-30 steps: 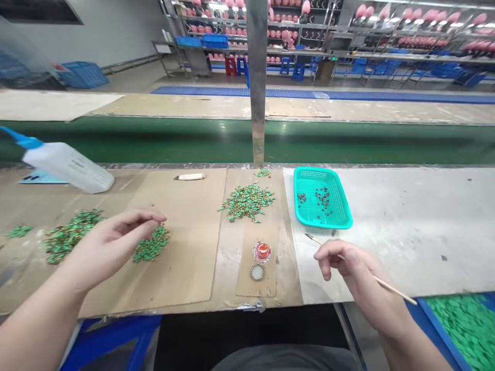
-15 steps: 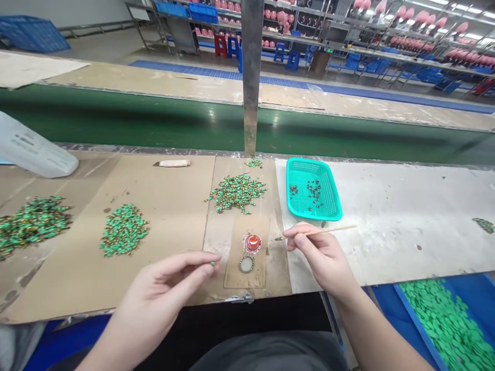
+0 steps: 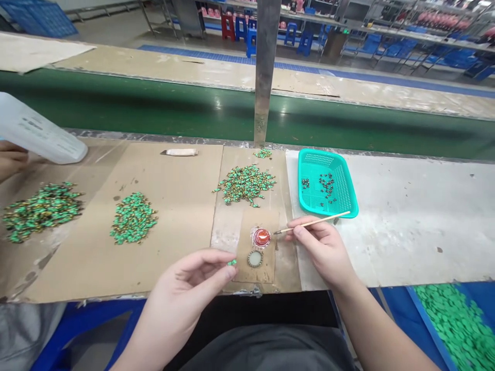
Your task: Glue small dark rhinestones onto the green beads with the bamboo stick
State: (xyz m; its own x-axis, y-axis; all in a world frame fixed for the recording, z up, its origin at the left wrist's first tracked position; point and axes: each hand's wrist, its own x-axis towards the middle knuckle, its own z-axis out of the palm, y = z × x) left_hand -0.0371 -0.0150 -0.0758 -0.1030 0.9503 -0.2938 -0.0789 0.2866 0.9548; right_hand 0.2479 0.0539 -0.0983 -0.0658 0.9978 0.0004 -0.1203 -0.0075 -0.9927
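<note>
My left hand (image 3: 201, 281) pinches a small green piece (image 3: 232, 262) between thumb and fingertips, just left of the two caps. A thin paintbrush (image 3: 315, 221) is held in my right hand (image 3: 320, 250), its dark tip pointing left. That tip lies close to a small round cap of glossy red paint (image 3: 262, 237); whether it touches the rim I cannot tell. Nearer to me is a bottle cap (image 3: 255, 258) with a pale, greyish inside. Both caps rest on a small cardboard piece (image 3: 269, 273). Behind them is a pile of small green and gold pieces (image 3: 247, 184).
A turquoise basket (image 3: 350, 198) with small dark pieces stands right of the pile. More green-gold piles (image 3: 133, 219) lie left, near a wrapped blade (image 3: 181, 152). A white plastic container (image 3: 46, 136) and another person's hand (image 3: 11, 159) are far left. A metal post (image 3: 265, 77) rises behind.
The camera view has shifted, so the table appears farther up and right. The brush tip is nearer the red paint, and more of the green piece shows. Another person's hand has appeared at far left.
</note>
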